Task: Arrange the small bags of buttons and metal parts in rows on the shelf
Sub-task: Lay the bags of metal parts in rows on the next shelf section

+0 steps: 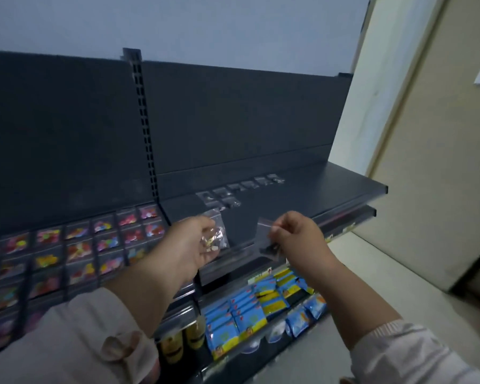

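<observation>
— What are we holding?

— Our left hand (pixel 190 245) holds a bunch of clear bags (pixel 216 236), with the fingers curled round them. We see gold and pale bits inside, too blurred to name.

— And the other?

— Our right hand (pixel 297 236) pinches one small bag (pixel 269 246) by its top edge between thumb and fingers. Dark pieces sit at the bottom of it. It hangs in the air just in front of the shelf's front edge.

— Where are the laid-out ones?

— On the dark shelf (pixel 330 187) we see a row of bags (pixel 244 186) lying flat, side by side, near the back panel. Each holds small dark or metal bits. Just in front of the row's left end lies a second-row bag (pixel 231 202).

— And the bay to our left?

— Bags of coloured buttons (pixel 81 245) lie there in close rows.

— Below us?

— The lower shelf holds blue packets (pixel 250 309) standing in files, and beside them, to the left, are yellow packs (pixel 178 342).
</observation>
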The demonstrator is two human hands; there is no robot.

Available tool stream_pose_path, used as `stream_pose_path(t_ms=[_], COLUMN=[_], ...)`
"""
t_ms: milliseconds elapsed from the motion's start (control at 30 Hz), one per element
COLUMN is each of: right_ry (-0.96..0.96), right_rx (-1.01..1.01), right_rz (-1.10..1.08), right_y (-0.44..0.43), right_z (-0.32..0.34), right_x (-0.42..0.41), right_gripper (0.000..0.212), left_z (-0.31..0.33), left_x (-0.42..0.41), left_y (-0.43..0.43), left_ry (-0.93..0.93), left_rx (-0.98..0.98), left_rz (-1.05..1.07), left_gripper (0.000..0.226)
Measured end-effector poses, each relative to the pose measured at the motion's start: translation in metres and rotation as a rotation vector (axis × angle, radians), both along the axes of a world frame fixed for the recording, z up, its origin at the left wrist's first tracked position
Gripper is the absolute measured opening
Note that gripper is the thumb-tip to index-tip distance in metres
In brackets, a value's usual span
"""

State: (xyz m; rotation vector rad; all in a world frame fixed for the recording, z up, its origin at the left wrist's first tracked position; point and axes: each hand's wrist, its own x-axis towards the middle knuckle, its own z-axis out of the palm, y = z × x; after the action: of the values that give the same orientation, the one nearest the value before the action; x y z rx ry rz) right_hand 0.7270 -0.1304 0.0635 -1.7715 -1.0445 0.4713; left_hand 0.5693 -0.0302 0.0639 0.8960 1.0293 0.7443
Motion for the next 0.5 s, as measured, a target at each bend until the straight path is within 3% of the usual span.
stream_pose_path(t_ms=[100, 233, 500], right_ry=[0.196, 0.291, 0.289], right_rx=[0.02, 0.012, -0.07], right_rz=[-0.001, 0.021, 0.071], right_y=[0.015, 0.049, 0.122], right_z=[-0.004, -0.007, -0.013], right_x=[0.026, 0.064, 0.139], right_gripper=[0.018, 0.016, 0.017], left_z=[-0.004, -0.019, -0.029], left_x=[0.032, 0.069, 0.134], left_y=[0.015, 0.045, 0.111], left_ry=[0.013, 0.107, 0.246], left_rx=[0.047, 0.172, 0.345], left_rz=[-0.019, -0.039, -0.103], left_gripper=[0.008, 0.014, 0.014])
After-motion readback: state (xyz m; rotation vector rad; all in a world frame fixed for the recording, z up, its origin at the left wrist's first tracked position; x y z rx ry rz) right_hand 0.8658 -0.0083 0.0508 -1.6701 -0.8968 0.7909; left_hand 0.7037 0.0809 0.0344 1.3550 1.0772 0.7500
